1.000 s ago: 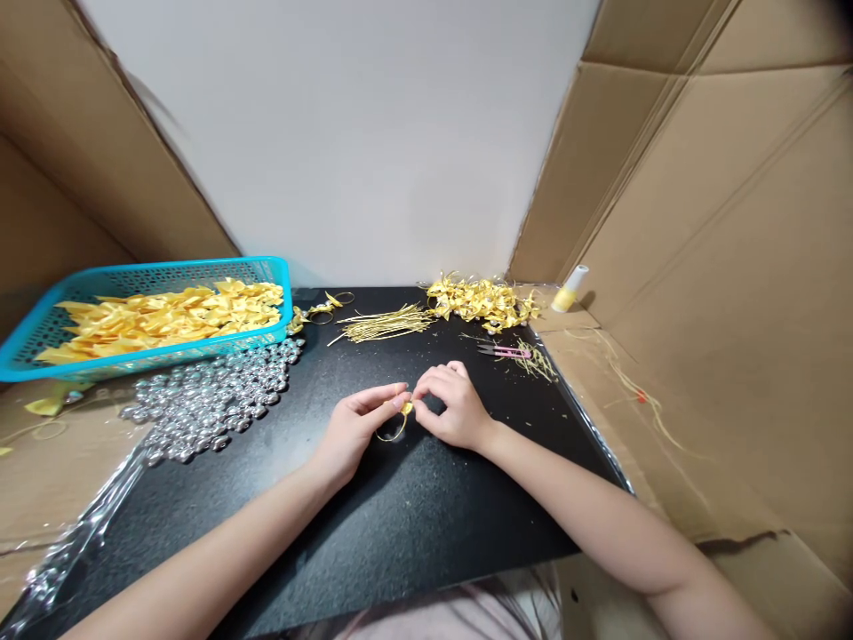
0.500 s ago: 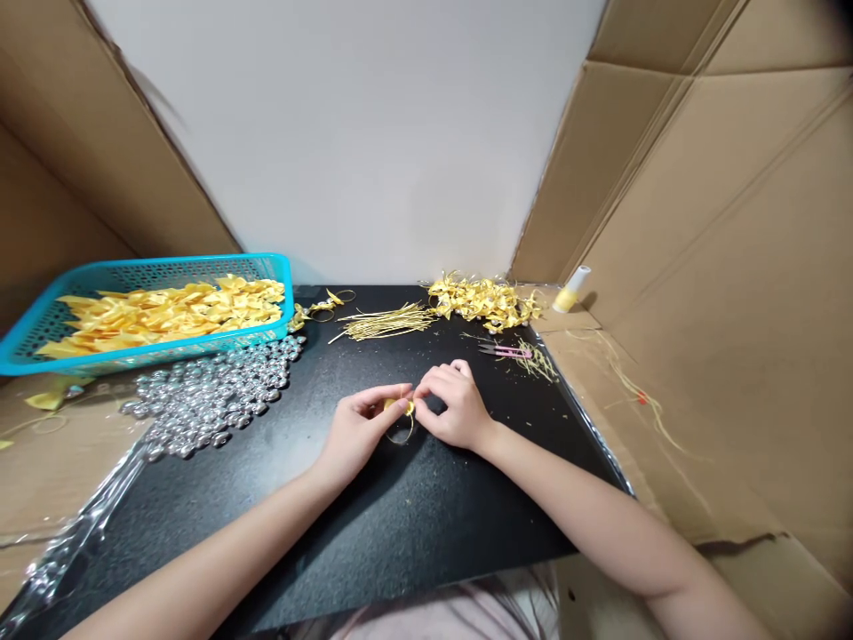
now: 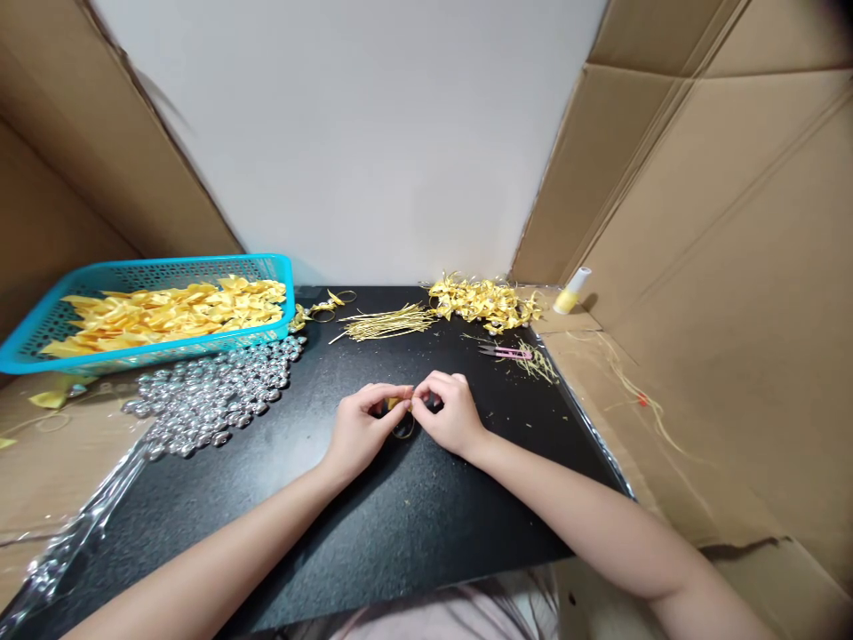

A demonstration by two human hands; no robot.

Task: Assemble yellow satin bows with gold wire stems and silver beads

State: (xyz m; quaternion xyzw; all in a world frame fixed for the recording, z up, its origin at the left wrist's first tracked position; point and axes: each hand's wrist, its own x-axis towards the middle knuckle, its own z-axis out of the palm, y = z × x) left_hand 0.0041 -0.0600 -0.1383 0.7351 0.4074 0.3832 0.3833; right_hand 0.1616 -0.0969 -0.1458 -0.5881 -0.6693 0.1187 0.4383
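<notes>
While the left hand [image 3: 363, 428] is pinching a ribbon [image 3: 393, 404] above the table [image 3: 346, 542], its loop [image 3: 402, 437] hanging below, the right hand [image 3: 451, 414] is touching it at the fingertips, its own grip too hidden to tell. Beyond, cords [image 3: 386, 323] are lying between beads [image 3: 213, 396], left, and scissors [image 3: 510, 353], right.

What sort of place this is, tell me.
Probably a small handcraft workbench, judging by the blue basket of yellow ribbon-like pieces, the spread of silvery beads and the pink-handled snips.
</notes>
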